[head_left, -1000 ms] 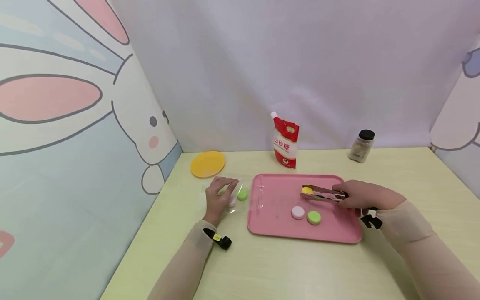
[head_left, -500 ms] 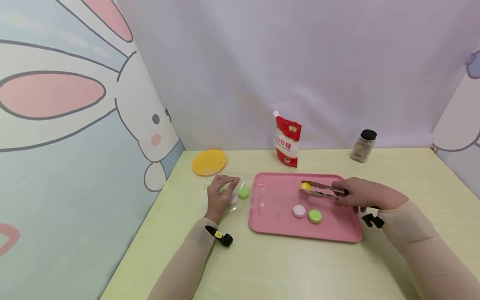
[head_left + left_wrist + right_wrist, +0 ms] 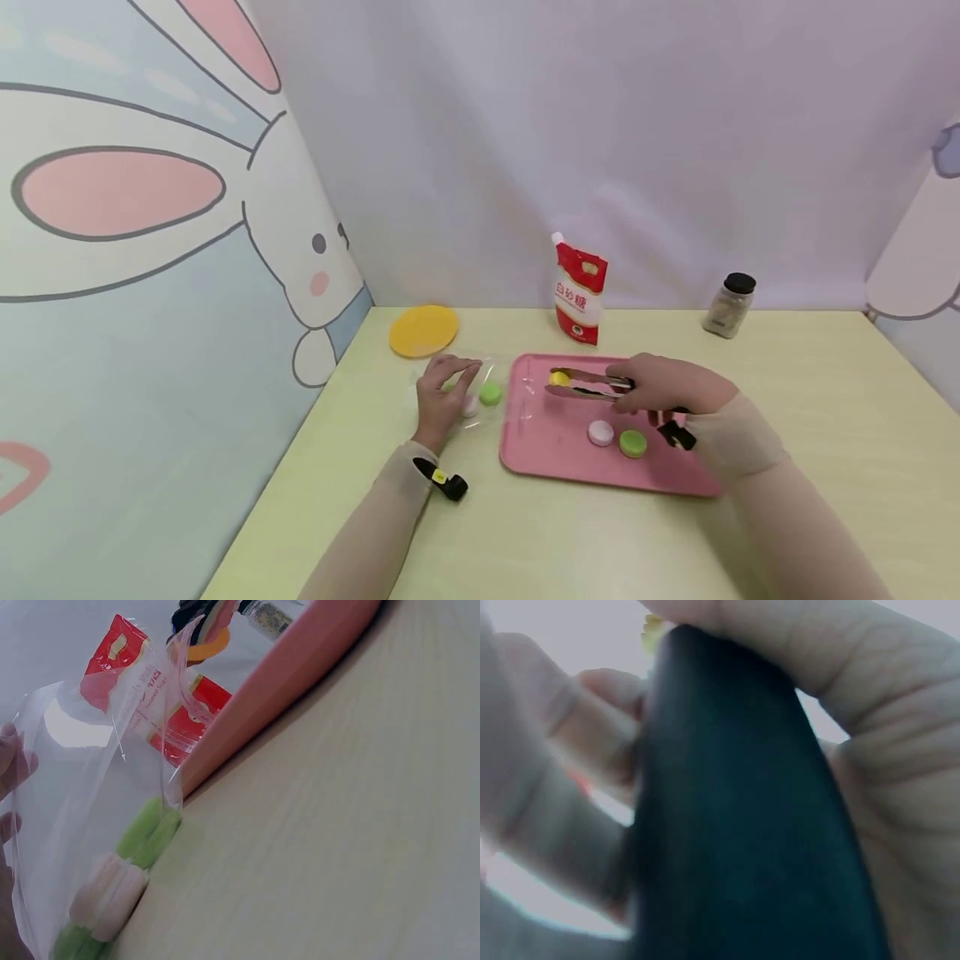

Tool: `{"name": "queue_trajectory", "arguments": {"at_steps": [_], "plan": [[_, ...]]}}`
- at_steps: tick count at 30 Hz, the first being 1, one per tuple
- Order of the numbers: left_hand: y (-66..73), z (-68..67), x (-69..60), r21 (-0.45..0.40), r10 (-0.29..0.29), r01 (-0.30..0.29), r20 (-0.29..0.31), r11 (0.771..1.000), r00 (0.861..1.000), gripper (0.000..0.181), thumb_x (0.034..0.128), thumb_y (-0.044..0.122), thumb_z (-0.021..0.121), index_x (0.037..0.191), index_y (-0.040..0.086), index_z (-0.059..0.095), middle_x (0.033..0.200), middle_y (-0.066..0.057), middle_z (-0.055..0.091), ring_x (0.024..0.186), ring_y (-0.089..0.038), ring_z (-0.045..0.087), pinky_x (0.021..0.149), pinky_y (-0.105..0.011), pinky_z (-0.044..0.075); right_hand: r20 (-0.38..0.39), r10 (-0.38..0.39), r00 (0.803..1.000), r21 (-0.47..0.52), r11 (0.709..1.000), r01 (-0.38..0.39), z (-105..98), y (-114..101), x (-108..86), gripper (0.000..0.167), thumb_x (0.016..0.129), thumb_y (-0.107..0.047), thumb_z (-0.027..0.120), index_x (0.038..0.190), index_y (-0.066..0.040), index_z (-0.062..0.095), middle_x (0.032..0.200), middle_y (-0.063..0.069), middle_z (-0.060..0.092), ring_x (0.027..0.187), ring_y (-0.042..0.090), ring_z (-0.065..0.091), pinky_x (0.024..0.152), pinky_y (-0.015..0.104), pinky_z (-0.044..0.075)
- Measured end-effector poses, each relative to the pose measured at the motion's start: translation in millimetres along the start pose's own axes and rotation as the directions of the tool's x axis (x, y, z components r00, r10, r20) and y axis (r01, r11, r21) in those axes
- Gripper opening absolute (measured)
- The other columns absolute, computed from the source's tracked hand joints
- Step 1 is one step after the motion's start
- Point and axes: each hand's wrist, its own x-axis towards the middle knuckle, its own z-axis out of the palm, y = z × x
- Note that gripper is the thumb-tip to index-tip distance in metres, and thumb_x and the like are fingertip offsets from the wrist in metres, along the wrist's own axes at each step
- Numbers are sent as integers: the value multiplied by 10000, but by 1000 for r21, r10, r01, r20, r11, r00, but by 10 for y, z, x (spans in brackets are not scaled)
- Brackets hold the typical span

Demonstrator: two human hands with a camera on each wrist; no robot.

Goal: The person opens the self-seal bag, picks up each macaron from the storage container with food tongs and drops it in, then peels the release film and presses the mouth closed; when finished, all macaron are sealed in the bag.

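Note:
The left hand [image 3: 441,398] pinches the upper edge of a clear plastic bag [image 3: 480,417] left of the pink tray [image 3: 555,468]. Inside the bag in the left wrist view lie green macarons [image 3: 150,834] and a pale pink macaron [image 3: 109,897] in a row. The right hand [image 3: 667,385] grips the tongs [image 3: 592,385], whose tips hold a yellow macaron [image 3: 559,379] over the tray's left back part. The black tong handle [image 3: 735,795] fills the middle of the right wrist view. On the tray sit a pale pink macaron [image 3: 601,432] and a green one [image 3: 633,443].
Behind the tray stands a red and white pouch [image 3: 580,292]. A jar with a black lid [image 3: 730,306] stands at the back right. An orange plate [image 3: 423,331] lies behind the bag, at the back left. Walls of printed cloth border the table.
The right hand has moved left with the tongs and the yellow macaron, toward the bag. The left hand keeps its pinch on the bag, and the view has shifted slightly.

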Motion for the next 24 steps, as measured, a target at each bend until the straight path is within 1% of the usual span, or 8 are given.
{"name": "queue_trajectory", "arguments": {"at_steps": [3, 6, 8, 10, 13, 18, 22, 24], "plan": [[-3, -20, 19, -14, -5, 5, -18, 1000, 1000, 136, 873, 30, 775, 991, 93, 797, 929, -23, 771, 907, -222, 623, 866, -275, 474, 12, -10, 1000, -53, 999, 10, 20, -255, 248, 222, 889, -270, 752, 1034, -165, 620, 867, 32, 629, 642, 195, 636, 592, 350, 517], [-10, -15, 42, -31, 5, -6, -19, 1000, 1000, 141, 870, 6, 769, 991, 73, 794, 933, -46, 772, 908, -237, 626, 869, -286, 474, 41, -23, 999, -84, 996, 26, 46, -483, 473, 292, 884, -302, 757, 1122, -166, 654, 883, 21, 670, 705, 209, 636, 648, 359, 507], [-5, -3, 46, -33, 7, -7, -14, 999, 1000, 139, 872, 7, 768, 989, 76, 795, 937, -39, 773, 913, -232, 630, 867, -288, 475, 62, -42, 997, -98, 994, 48, 73, -600, 596, 300, 883, -308, 755, 1130, -163, 663, 863, 15, 692, 729, 202, 636, 668, 357, 500], [6, 5, 39, -29, 1, -1, -5, 1000, 1000, 134, 880, 28, 767, 993, 94, 797, 945, -12, 773, 918, -215, 630, 863, -290, 478, 72, -65, 995, -107, 992, 73, 102, -674, 698, 254, 882, -298, 749, 1076, -158, 665, 834, 16, 701, 690, 193, 639, 660, 354, 508], [26, 2, 21, -22, -21, 21, -3, 1000, 1000, 120, 886, 61, 770, 991, 112, 799, 938, 10, 769, 913, -201, 624, 849, -288, 478, 62, -76, 995, -108, 991, 83, 139, -734, 817, 284, 876, -290, 745, 1118, -176, 650, 805, 8, 704, 662, 173, 640, 650, 344, 509], [26, -21, -2, -17, -41, 41, -1, 999, 999, 119, 888, 68, 770, 993, 118, 800, 918, 7, 759, 896, -196, 610, 836, -285, 477, 65, -58, 996, -104, 992, 65, 177, -760, 904, 449, 877, -300, 744, 1286, -173, 611, 813, 8, 710, 654, 171, 641, 636, 337, 512], [45, -9, -3, -19, -32, 32, -11, 999, 999, 128, 872, 35, 777, 984, 93, 796, 902, -26, 755, 878, -204, 604, 831, -272, 475, 63, -56, 996, -70, 996, 60, 194, -740, 922, 414, 885, -285, 742, 1266, -188, 614, 813, 38, 706, 629, 193, 646, 594, 332, 520], [52, -2, -3, -21, -24, 23, -20, 1000, 1000, 134, 859, 14, 782, 978, 74, 793, 892, -49, 752, 865, -212, 600, 827, -264, 473, 66, -78, 995, -39, 996, 81, 206, -737, 945, 378, 899, -275, 739, 1244, -184, 615, 822, 58, 703, 617, 208, 656, 574, 332, 533]]}}
